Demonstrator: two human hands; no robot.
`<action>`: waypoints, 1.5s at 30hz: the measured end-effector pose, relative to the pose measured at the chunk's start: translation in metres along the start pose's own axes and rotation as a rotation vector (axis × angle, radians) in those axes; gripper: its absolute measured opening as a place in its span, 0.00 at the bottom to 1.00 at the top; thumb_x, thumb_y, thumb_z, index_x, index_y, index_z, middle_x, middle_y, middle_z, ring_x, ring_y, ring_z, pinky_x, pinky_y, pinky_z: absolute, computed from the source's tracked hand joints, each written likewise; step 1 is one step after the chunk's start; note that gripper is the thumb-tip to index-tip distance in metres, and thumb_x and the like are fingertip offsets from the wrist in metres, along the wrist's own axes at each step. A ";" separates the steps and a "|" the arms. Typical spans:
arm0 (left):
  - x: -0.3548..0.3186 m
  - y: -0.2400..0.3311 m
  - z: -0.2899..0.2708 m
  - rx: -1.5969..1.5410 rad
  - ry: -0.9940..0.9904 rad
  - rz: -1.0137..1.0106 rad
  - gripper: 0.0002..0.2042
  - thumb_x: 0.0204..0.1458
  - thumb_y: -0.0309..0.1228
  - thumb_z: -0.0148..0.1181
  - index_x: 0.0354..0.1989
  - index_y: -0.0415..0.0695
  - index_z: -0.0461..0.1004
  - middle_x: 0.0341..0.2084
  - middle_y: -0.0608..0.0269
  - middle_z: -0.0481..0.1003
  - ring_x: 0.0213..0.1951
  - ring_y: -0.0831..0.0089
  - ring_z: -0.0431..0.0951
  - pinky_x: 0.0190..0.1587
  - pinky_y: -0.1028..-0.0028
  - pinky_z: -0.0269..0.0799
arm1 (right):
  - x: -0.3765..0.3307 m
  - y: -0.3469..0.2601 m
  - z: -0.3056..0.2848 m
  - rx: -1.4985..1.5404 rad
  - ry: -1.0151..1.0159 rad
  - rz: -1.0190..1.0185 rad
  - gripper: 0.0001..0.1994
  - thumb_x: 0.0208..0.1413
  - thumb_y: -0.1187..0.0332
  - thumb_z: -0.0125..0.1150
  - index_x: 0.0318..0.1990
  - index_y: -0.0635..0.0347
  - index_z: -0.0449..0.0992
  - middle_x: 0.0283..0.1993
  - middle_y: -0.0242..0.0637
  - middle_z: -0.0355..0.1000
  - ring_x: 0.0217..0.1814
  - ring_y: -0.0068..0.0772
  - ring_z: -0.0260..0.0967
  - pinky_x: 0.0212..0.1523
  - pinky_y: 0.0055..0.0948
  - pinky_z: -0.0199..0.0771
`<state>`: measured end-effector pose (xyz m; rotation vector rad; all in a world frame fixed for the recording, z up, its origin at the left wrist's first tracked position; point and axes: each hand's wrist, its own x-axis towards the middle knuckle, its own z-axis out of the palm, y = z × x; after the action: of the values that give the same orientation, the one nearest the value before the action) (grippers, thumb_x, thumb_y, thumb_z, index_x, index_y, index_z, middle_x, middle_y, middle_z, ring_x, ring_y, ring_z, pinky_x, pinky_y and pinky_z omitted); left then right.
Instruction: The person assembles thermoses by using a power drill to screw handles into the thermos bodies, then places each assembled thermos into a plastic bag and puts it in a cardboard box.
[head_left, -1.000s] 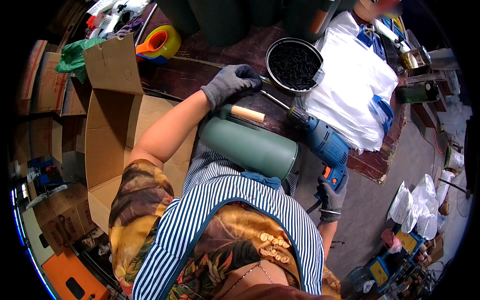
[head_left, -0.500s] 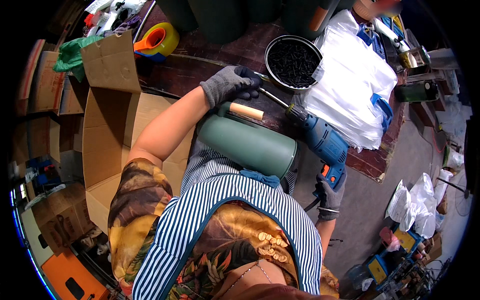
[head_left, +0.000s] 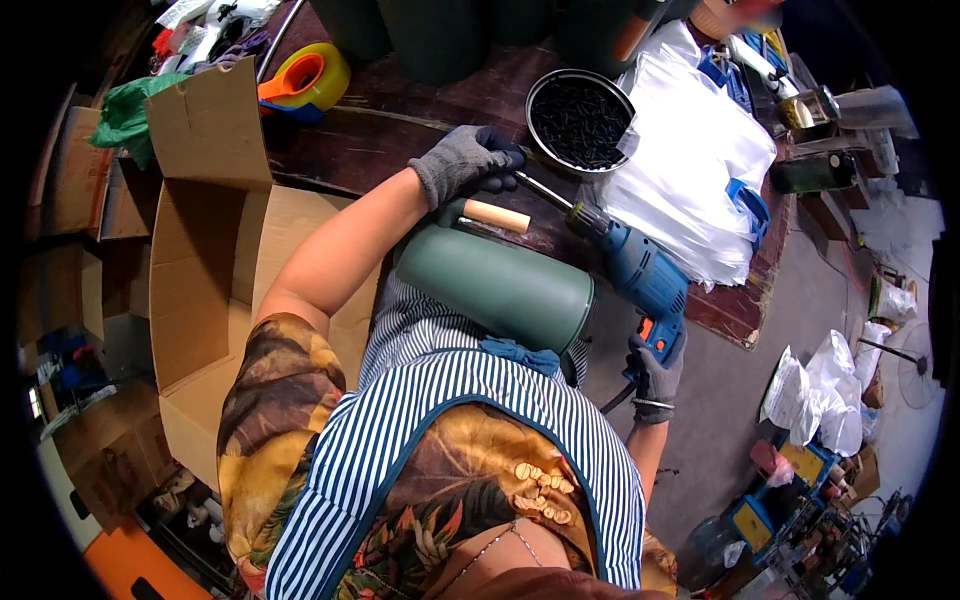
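Note:
My right hand [head_left: 657, 365], in a grey glove, grips a blue power drill [head_left: 645, 265] by its handle. The drill's long metal bit points up and left, its tip at the fingers of my left hand [head_left: 468, 162]. That gloved hand is closed in a pinch; what lies between its fingertips is too small to make out. Below it, a dark green cylinder [head_left: 495, 283] rests on its side across my lap, against the table edge. A pale wooden handle [head_left: 497, 216] is fixed along its upper side. Just beyond my left fingertips stands a round tin of black screws [head_left: 580, 122].
White plastic bags [head_left: 690, 170] lie on the dark table [head_left: 420, 105] at right. More green cylinders [head_left: 435, 40] stand at the back. An open cardboard box [head_left: 200, 290] is at my left, with a tape dispenser [head_left: 300, 85] behind it.
My left fingertips have shifted slightly right, closer over the drill bit's tip. The drill stays in my right hand, and the green cylinder keeps its place on my lap.

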<state>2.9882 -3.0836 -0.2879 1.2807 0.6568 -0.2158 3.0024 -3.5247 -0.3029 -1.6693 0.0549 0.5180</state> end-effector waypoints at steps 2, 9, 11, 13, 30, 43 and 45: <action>-0.003 -0.003 -0.004 -0.041 -0.030 0.019 0.11 0.57 0.27 0.63 0.45 0.34 0.75 0.34 0.57 0.79 0.31 0.73 0.81 0.33 0.80 0.80 | -0.002 -0.001 0.000 -0.006 -0.008 0.000 0.38 0.48 0.73 0.71 0.66 0.54 0.58 0.41 0.36 0.73 0.30 0.27 0.74 0.27 0.24 0.76; 0.007 -0.007 -0.009 -0.065 -0.084 0.050 0.10 0.57 0.27 0.64 0.43 0.35 0.75 0.34 0.57 0.79 0.30 0.74 0.81 0.33 0.79 0.80 | 0.002 0.006 -0.006 0.033 0.017 0.029 0.40 0.45 0.76 0.71 0.67 0.56 0.57 0.41 0.38 0.74 0.31 0.29 0.75 0.29 0.25 0.77; 0.011 -0.013 -0.006 -0.072 -0.064 0.100 0.10 0.57 0.28 0.64 0.42 0.35 0.76 0.33 0.56 0.80 0.29 0.74 0.80 0.32 0.79 0.80 | 0.000 0.003 -0.007 0.031 0.014 0.052 0.39 0.46 0.75 0.71 0.67 0.55 0.58 0.42 0.39 0.74 0.31 0.29 0.76 0.28 0.25 0.78; 0.008 -0.010 0.000 -0.050 -0.022 0.121 0.10 0.56 0.28 0.65 0.42 0.35 0.76 0.33 0.56 0.80 0.29 0.73 0.80 0.32 0.78 0.80 | -0.001 0.002 -0.006 -0.004 0.014 0.045 0.39 0.46 0.76 0.70 0.67 0.54 0.58 0.43 0.38 0.74 0.32 0.29 0.77 0.28 0.26 0.78; 0.019 -0.012 0.015 -0.094 0.150 0.163 0.08 0.57 0.27 0.63 0.41 0.37 0.76 0.32 0.54 0.80 0.30 0.70 0.81 0.33 0.74 0.81 | 0.006 0.023 0.000 -0.097 0.077 -0.088 0.40 0.42 0.69 0.76 0.64 0.58 0.63 0.52 0.37 0.70 0.50 0.30 0.71 0.48 0.28 0.75; 0.009 -0.016 0.025 0.060 0.296 0.255 0.07 0.57 0.26 0.63 0.42 0.40 0.75 0.35 0.58 0.80 0.31 0.75 0.82 0.30 0.78 0.80 | 0.019 0.038 -0.005 -0.199 0.086 -0.200 0.43 0.40 0.64 0.78 0.66 0.61 0.62 0.58 0.42 0.69 0.57 0.36 0.68 0.56 0.33 0.71; 0.013 -0.016 0.024 0.068 0.288 0.304 0.09 0.56 0.26 0.64 0.43 0.39 0.75 0.36 0.58 0.81 0.30 0.75 0.82 0.29 0.79 0.79 | 0.019 0.041 -0.006 -0.219 0.105 -0.200 0.43 0.40 0.64 0.78 0.66 0.61 0.61 0.57 0.43 0.69 0.57 0.37 0.68 0.57 0.34 0.70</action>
<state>2.9981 -3.1084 -0.3051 1.4730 0.6917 0.2016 3.0079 -3.5323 -0.3470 -1.8915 -0.0951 0.2927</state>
